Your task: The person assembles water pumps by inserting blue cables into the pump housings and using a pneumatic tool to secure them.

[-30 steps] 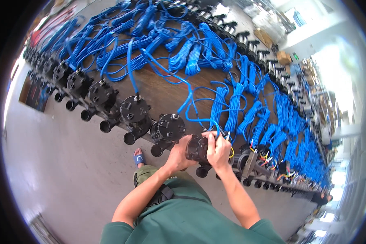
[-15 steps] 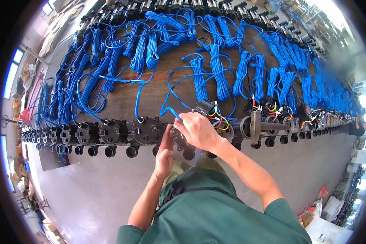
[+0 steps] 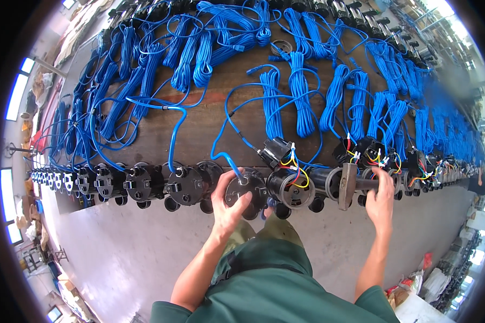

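My left hand (image 3: 224, 207) is closed round the rim of a round black end cap (image 3: 238, 195), thumb on its face and fingers along its left side. A blue cable (image 3: 224, 156) enters the top of this cap, which sits on a black cylindrical housing. To the right, my right hand (image 3: 381, 203) has its fingers and thumb round the handle of a hammer (image 3: 347, 187). The hammer lies across the row of housings, head to the left. Between the hands, an uncapped black housing (image 3: 291, 189) shows a round rim with yellow, red and blue wires. Behind it lies a black connector piece (image 3: 275, 152) with wires.
Capped housings (image 3: 145, 183) line the table edge on the left; uncapped ones with loose coloured wires continue right. Bundled blue cables (image 3: 302, 102) cover much of the brown table (image 3: 210, 121). More cylinders stand along the far edge. Another person (image 3: 480, 183) is at the far right.
My right hand has left the cap and blue cable and moved right to the hammer handle. My left hand has shifted from beside the cap to gripping its rim.
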`<state>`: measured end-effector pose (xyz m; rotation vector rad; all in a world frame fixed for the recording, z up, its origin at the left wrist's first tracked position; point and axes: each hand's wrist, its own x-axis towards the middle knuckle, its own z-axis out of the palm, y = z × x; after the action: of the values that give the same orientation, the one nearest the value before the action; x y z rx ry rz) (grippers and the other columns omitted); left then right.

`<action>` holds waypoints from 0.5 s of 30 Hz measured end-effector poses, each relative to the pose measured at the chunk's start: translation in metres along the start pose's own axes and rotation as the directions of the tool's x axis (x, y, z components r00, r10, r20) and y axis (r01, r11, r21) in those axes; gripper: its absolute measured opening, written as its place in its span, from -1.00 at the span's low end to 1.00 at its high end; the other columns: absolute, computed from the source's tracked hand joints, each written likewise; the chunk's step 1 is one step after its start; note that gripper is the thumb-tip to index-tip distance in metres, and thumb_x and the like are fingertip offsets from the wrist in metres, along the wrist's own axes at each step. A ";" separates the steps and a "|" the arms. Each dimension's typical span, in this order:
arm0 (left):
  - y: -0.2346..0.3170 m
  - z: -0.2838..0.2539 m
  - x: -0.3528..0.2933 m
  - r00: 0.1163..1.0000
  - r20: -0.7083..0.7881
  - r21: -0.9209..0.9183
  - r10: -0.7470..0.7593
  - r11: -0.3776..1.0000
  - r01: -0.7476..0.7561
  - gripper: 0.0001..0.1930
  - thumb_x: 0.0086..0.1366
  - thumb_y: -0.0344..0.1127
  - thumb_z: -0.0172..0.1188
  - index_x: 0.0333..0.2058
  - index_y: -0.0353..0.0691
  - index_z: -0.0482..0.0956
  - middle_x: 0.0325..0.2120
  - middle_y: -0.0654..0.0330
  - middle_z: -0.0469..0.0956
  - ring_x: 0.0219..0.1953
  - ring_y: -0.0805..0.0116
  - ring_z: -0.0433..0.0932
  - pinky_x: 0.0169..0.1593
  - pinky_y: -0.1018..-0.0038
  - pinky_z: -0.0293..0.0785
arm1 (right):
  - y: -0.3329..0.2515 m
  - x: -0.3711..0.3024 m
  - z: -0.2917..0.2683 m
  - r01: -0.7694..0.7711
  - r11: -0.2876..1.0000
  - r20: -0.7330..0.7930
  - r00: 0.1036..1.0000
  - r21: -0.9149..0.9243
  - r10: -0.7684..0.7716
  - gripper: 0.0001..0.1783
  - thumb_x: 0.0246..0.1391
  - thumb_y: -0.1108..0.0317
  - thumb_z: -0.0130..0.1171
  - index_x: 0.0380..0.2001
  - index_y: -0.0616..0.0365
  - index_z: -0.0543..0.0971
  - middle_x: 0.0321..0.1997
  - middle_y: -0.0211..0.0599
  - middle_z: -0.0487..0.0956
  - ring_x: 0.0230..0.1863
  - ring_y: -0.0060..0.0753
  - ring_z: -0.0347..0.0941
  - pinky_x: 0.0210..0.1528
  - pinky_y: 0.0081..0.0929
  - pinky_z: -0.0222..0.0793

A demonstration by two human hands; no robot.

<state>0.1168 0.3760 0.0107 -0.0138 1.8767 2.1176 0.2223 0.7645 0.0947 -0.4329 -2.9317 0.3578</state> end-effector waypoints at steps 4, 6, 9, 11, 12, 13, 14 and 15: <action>-0.006 0.008 -0.002 0.992 -0.067 0.008 0.110 0.994 -0.109 -0.28 0.15 -0.02 0.43 0.17 -0.38 0.53 0.09 0.06 0.53 0.15 0.21 0.52 0.27 0.26 0.40 | 0.008 -0.016 0.007 0.050 0.953 0.070 0.997 -0.299 -0.030 -0.40 -0.20 0.59 0.26 0.05 0.17 0.51 0.13 -0.13 0.53 0.31 0.01 0.34 0.38 -0.01 0.16; -0.003 0.007 0.001 0.993 -0.045 0.030 0.112 0.993 -0.111 -0.28 0.15 -0.01 0.42 0.18 -0.38 0.53 0.09 0.03 0.53 0.15 0.19 0.51 0.27 0.26 0.40 | 0.007 -0.005 0.007 0.049 0.953 0.169 0.986 -0.299 0.002 -0.52 -0.20 0.54 0.33 -0.10 0.16 0.52 -0.03 -0.14 0.55 0.16 0.01 0.44 0.22 0.00 0.29; 0.000 0.000 0.004 0.996 -0.006 0.064 0.094 0.994 -0.093 -0.30 0.13 -0.06 0.42 0.17 -0.38 0.54 0.10 0.01 0.54 0.17 0.16 0.52 0.29 0.24 0.39 | -0.004 0.001 -0.005 -0.018 0.970 0.218 0.973 -0.242 0.072 -0.63 -0.20 0.48 0.39 -0.26 0.15 0.50 -0.25 -0.16 0.55 -0.12 0.01 0.54 -0.05 0.00 0.41; 0.002 0.000 0.006 0.995 -0.001 0.066 0.095 0.993 -0.095 -0.30 0.12 -0.07 0.42 0.17 -0.40 0.55 0.11 0.00 0.54 0.18 0.14 0.52 0.30 0.24 0.39 | -0.007 -0.003 -0.009 0.057 0.986 0.147 0.989 -0.158 -0.033 -0.68 -0.12 0.42 0.44 -0.27 0.14 0.54 -0.39 -0.12 0.57 -0.41 0.03 0.54 -0.33 -0.06 0.45; 0.004 -0.001 0.006 0.996 0.001 0.069 0.093 0.993 -0.093 -0.30 0.12 -0.08 0.42 0.17 -0.40 0.55 0.11 0.00 0.54 0.18 0.14 0.52 0.31 0.24 0.38 | -0.016 -0.009 -0.012 -0.020 0.998 0.195 0.980 -0.065 0.033 -0.70 -0.07 0.40 0.44 -0.27 0.16 0.56 -0.40 -0.15 0.58 -0.43 -0.06 0.53 -0.34 -0.12 0.44; 0.006 0.000 0.006 0.996 -0.006 0.072 0.084 0.994 -0.084 -0.30 0.12 -0.08 0.41 0.17 -0.41 0.56 0.11 -0.01 0.54 0.20 0.13 0.52 0.31 0.23 0.38 | -0.034 -0.014 -0.019 -0.100 0.995 0.245 0.965 0.023 0.091 -0.72 -0.02 0.37 0.45 -0.26 0.18 0.58 -0.42 -0.18 0.59 -0.45 -0.16 0.53 -0.36 -0.18 0.44; 0.004 0.000 0.007 0.994 -0.006 0.069 0.105 0.992 -0.105 -0.30 0.12 -0.08 0.41 0.17 -0.40 0.56 0.11 -0.01 0.54 0.20 0.13 0.52 0.31 0.23 0.38 | -0.051 -0.017 -0.024 -0.178 0.978 0.300 0.944 0.109 0.138 -0.73 0.03 0.35 0.45 -0.26 0.20 0.59 -0.43 -0.21 0.60 -0.47 -0.25 0.52 -0.37 -0.23 0.43; 0.002 -0.002 0.008 0.992 -0.001 0.063 0.124 0.990 -0.124 -0.30 0.12 -0.08 0.42 0.17 -0.40 0.56 0.11 -0.01 0.54 0.20 0.13 0.51 0.31 0.23 0.38 | -0.067 -0.021 -0.029 -0.301 0.903 0.408 0.899 0.308 0.160 -0.74 0.11 0.31 0.44 -0.27 0.23 0.61 -0.48 -0.28 0.59 -0.50 -0.41 0.46 -0.41 -0.33 0.38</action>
<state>0.1080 0.3762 0.0106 0.1146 1.9942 2.1377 0.2299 0.7017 0.1376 -0.7355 -3.0607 1.1145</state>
